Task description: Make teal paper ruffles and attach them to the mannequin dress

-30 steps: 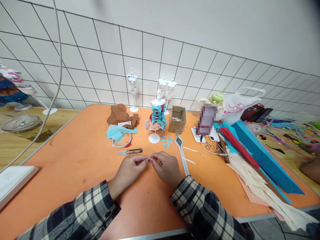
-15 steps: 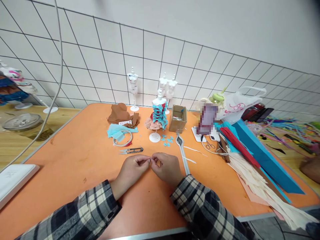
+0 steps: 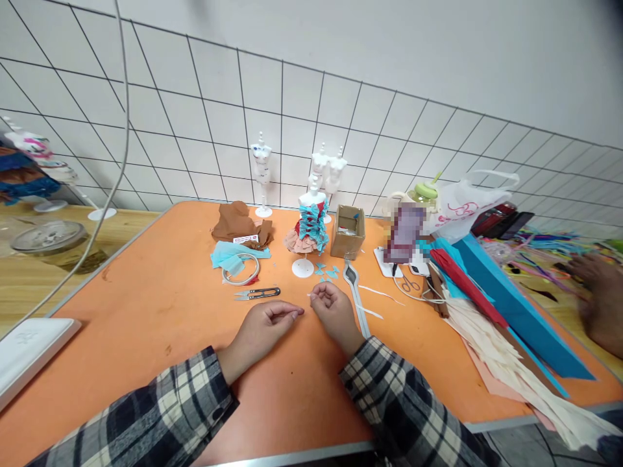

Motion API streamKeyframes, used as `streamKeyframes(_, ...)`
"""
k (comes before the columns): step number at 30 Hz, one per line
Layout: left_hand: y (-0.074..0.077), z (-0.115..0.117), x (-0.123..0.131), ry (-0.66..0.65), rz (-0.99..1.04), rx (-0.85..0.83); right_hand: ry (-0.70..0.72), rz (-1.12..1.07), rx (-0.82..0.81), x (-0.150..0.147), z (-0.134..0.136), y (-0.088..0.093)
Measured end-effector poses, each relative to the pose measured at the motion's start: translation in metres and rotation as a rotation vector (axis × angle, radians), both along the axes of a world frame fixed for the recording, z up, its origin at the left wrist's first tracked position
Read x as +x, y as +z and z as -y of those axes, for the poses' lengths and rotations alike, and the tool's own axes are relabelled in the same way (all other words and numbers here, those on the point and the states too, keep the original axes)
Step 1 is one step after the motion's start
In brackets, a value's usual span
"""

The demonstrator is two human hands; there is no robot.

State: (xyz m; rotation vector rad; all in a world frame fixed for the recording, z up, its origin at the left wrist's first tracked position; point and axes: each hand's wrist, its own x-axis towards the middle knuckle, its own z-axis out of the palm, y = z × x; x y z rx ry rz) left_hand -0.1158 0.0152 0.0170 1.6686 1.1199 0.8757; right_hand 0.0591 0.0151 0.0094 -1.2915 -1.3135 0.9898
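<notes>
My left hand (image 3: 263,329) is closed in a pinch above the orange table; whatever is between its fingertips is too small to make out. Just to its right, my right hand (image 3: 337,316) pinches a tiny white piece (image 3: 309,295), whose tip shows past the fingers. The two hands are slightly apart. Thread snips (image 3: 257,294) lie beyond my left hand. Small blue bows (image 3: 331,273) are scattered beyond my right hand, by the round base of a mini dress form (image 3: 311,220) dressed in blue ruffles, red and pink.
A cardboard box (image 3: 347,232) and bare white dress forms (image 3: 261,170) stand at the back. Blue and brown cloth (image 3: 234,222) lies left with a white ring. A grey strap (image 3: 357,301), scissors (image 3: 410,283), a cable and long fabric strips (image 3: 491,337) occupy the right. Another person's hand (image 3: 596,292) shows far right.
My hands, fingertips together before, have separated: the right moved right and slightly up with the white piece, and the left shifted slightly right. The other person's hand now reaches further into view.
</notes>
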Motion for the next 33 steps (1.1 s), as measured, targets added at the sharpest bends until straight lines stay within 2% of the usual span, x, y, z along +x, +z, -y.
streamKeyframes(3,-0.004,-0.004,-0.001,-0.052,-0.010,0.059,-0.146,0.046,0.093,0.015,-0.012,0.010)
streamKeyframes(6,-0.007,-0.012,0.000,-0.091,-0.015,0.092,-0.319,0.108,0.218,0.038,-0.035,0.031)
streamKeyframes(9,-0.009,-0.017,0.001,-0.093,0.005,0.061,-0.465,0.332,0.307,0.060,-0.062,0.055)
streamKeyframes(12,-0.009,-0.019,0.001,-0.111,0.036,0.031,-0.546,0.654,0.274,0.074,-0.085,0.073)
streamKeyframes(15,-0.010,-0.019,0.001,-0.125,0.047,0.004,-0.530,0.904,0.183,0.080,-0.104,0.082)
streamKeyframes(19,-0.012,-0.019,0.000,-0.131,0.053,-0.009,-0.449,1.088,0.153,0.084,-0.119,0.085)
streamKeyframes(24,-0.012,-0.018,0.000,-0.169,0.129,-0.084,-0.434,1.199,0.121,0.089,-0.126,0.089)
streamKeyframes(33,-0.010,-0.018,-0.002,-0.225,0.156,-0.072,-0.384,1.260,0.024,0.092,-0.128,0.095)
